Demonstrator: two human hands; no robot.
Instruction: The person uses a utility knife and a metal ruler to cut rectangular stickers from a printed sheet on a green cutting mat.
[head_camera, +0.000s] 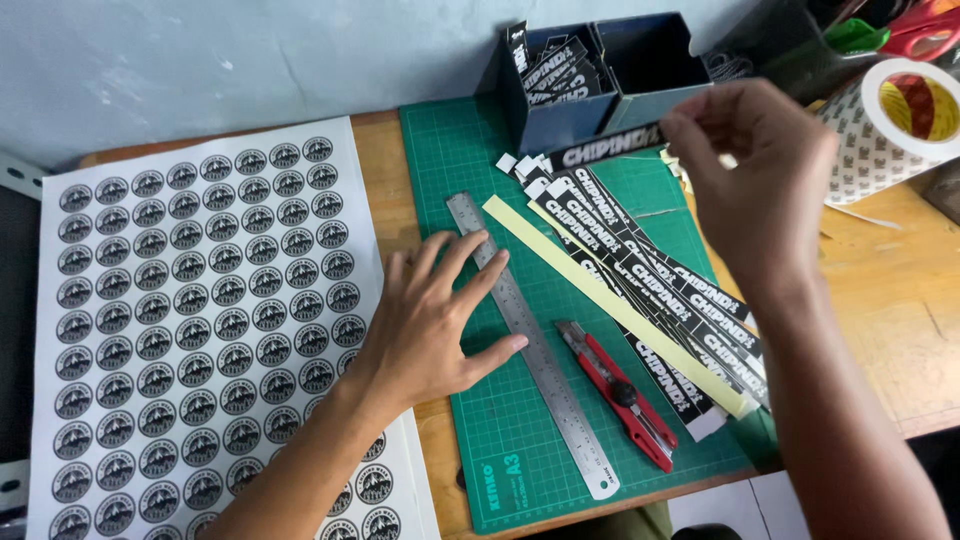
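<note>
My left hand (437, 315) lies flat with fingers spread on the green cutting mat (520, 450), its fingertips touching a steel ruler (545, 365). My right hand (755, 185) is raised above the mat and pinches one end of a black sticker strip (605, 147) with white lettering. Under it several more black strips (665, 300) fan out across the mat, with a pale yellow paper strip (575, 270) beside them. A red utility knife (620, 392) lies between the ruler and the strips.
A white sheet of round black stickers (200, 310) covers the table's left side. A dark blue two-compartment box (590, 80) stands at the back, one side holding strips. A patterned tape roll (900, 125) sits at the right, with scissors (920, 30) behind it.
</note>
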